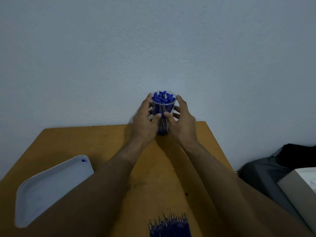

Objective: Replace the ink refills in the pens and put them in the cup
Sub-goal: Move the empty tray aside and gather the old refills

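1. Both of my hands wrap the clear cup [163, 106] at the far edge of the table [89, 144], hard against the wall [153, 40]; it is packed with blue-capped pens [163, 97].
2. My left hand [145, 117] curls round the cup's left side, and my right hand [182, 118] round the right, thumbs nearly meeting in front.
3. I'd keep the cup upright and the grip low and even, since a full, top-heavy cup would likely tip if squeezed near the rim.
4. Nearer me, a row of blue refills [169, 225] lies at the bottom edge; it's dim, so I can't tell spent ones from fresh.
5. At left, a white tray [51, 185] sits under my forearm.
6. Nothing lies between cup and refills except my own arms.
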